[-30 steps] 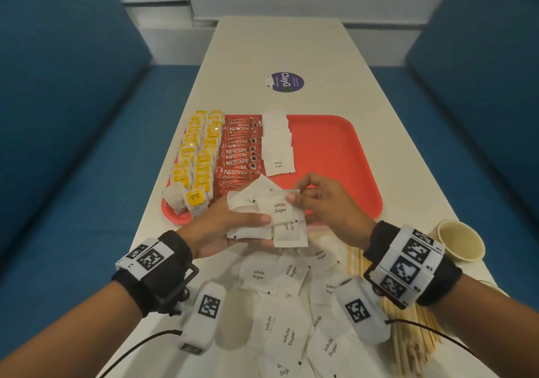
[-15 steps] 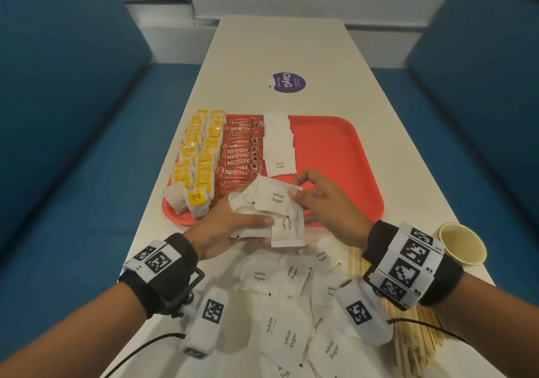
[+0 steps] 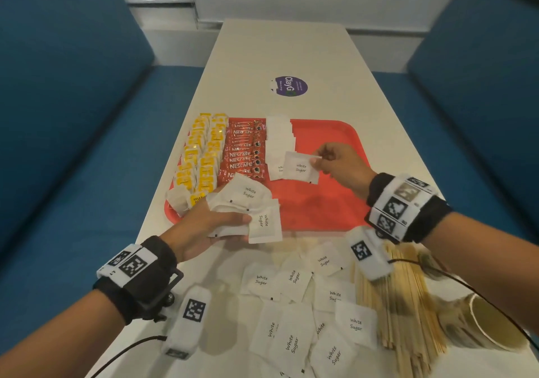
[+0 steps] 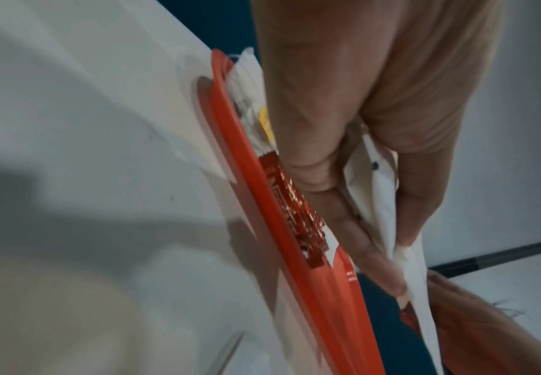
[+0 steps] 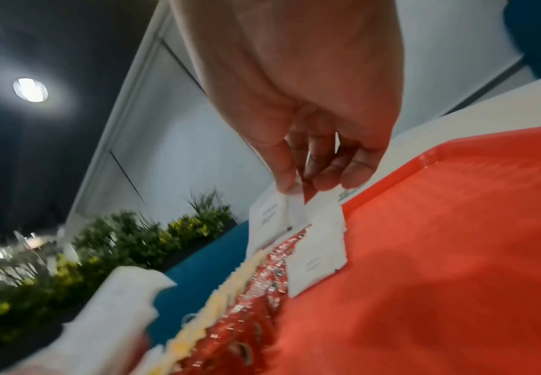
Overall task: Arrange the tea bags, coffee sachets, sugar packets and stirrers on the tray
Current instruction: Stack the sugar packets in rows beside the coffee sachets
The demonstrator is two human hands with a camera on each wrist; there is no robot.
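Here, my right hand (image 3: 338, 164) pinches one sugar packet (image 3: 302, 167) over the red tray (image 3: 326, 202), beside the white packet row (image 3: 280, 141). My left hand (image 3: 204, 226) grips a fanned bundle of packets (image 3: 248, 205); I can't count them. The stirrers (image 3: 399, 299) are partly hidden under my right wrist.

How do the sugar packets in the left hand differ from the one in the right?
The left hand grips a fanned bunch of sugar packets at the red tray's near edge. The right hand pinches a single sugar packet by its corner, farther in, beside the laid row. Both read "White Sugar".
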